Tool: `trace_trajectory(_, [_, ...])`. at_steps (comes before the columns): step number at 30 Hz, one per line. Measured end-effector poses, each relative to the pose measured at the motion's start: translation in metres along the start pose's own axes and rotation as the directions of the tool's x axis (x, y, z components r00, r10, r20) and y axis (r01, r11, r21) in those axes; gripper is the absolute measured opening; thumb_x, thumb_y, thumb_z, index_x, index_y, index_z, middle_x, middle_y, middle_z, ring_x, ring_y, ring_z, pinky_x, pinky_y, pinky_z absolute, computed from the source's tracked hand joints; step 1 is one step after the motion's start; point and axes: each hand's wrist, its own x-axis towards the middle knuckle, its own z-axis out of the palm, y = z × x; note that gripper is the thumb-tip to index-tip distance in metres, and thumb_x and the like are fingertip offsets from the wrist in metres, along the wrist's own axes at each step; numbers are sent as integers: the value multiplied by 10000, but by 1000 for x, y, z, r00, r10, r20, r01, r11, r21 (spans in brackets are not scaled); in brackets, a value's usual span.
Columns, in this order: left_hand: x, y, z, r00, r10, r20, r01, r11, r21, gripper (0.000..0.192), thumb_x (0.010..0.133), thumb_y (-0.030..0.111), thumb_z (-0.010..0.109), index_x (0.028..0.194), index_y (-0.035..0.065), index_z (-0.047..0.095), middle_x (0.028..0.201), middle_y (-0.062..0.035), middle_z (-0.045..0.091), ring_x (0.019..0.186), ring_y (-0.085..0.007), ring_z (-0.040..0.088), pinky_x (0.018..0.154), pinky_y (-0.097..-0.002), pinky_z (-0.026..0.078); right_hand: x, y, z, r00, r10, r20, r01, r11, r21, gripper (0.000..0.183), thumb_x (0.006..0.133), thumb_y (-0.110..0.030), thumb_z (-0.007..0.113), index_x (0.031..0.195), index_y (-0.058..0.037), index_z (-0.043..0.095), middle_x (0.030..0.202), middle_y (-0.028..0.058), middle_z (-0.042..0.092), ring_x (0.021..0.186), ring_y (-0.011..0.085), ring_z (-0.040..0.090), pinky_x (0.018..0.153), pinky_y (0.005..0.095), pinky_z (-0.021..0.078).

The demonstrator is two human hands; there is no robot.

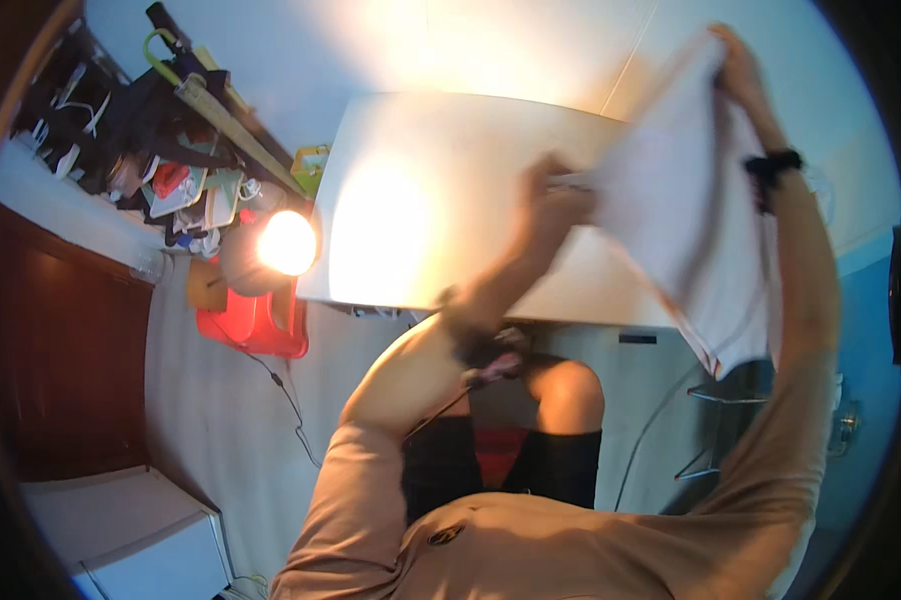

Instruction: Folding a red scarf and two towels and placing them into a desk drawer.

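A white cloth [660,180] with an orange-red edge is stretched between my two hands, up off the right part of the white table [480,135]. My left hand [563,191], blurred, grips its left side above the tabletop. High at the upper right, my right hand [739,67] pinches the cloth's top corner. Its lower end hangs past the table's front edge beside my right forearm. Dark bands circle both wrists. Some of the fingers are too blurred or hidden to make out.
Left of the table a lit lamp [289,244] glares over a red plastic stool [248,319]. Behind it are a green basket [313,166], an umbrella [217,112] and cluttered items. Power cords [278,379] cross the floor. A metal-framed rack [713,435] stands at right.
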Motion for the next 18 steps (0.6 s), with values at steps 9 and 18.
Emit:
trace_trajectory(9, [-66,-55,-269,747,-199,-635,309,949,66,299,771,6,719,890,124,471,795,-20,553,717,-144,561,600,-328,534,-152,-285,293,744,-378,551,82,870,486,781,917,-165,660,1585,-83,264,1571,230,386,1445,372,395,1196,452,311])
trace_trajectory(18, [-70,-49,-275,751,-182,-634,356,921,158,362,796,94,738,986,214,455,913,21,566,871,-159,610,784,-343,556,-280,-124,129,882,-75,465,-56,964,261,609,888,-92,634,1474,-47,473,1461,228,513,1370,394,465,1166,473,351])
